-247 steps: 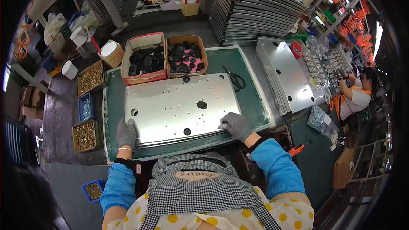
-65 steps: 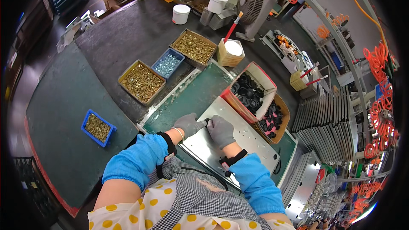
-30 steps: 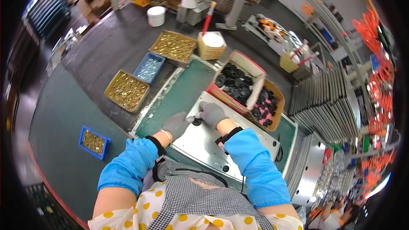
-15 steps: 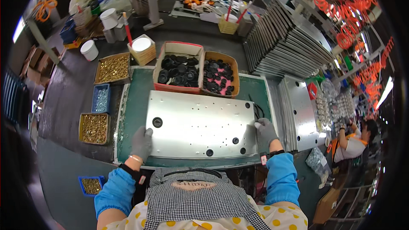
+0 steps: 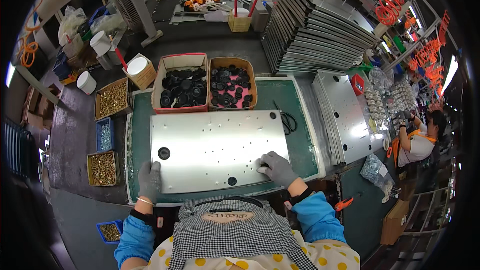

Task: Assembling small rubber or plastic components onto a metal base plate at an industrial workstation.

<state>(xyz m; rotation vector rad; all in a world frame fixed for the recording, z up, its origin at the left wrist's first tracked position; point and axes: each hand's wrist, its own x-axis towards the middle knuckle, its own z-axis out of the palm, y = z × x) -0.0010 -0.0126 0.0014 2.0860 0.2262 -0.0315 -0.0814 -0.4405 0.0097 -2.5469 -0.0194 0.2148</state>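
A silvery sheet-metal panel (image 5: 220,140) with small holes lies on the green work mat (image 5: 140,140) before me. Black round plugs sit in it: one plug (image 5: 163,153) at the left, another plug (image 5: 232,181) near the front edge, a third plug (image 5: 273,115) at the far right corner. My left hand (image 5: 149,180), in a grey glove, grips the panel's left edge. Over the panel's right part, my gloved right hand (image 5: 278,169) is closed, its fingertips on a black plug (image 5: 264,164) that they partly cover. The panel's surface under that hand is hidden.
Behind the panel stand two boxes of black plugs (image 5: 183,109) (image 5: 232,109). Brass fasteners fill boxes (image 5: 102,185) at the left. Tall stacked panels (image 5: 320,35) and more panels (image 5: 345,115) stand right. Black-handled scissors (image 5: 288,123) lie beside the panel. A person (image 5: 417,137) works far right.
My right hand has left the panel's right edge and moved inward onto a plug. My left hand stays at the left edge. The whole view has shifted, and the panel now lies askew.
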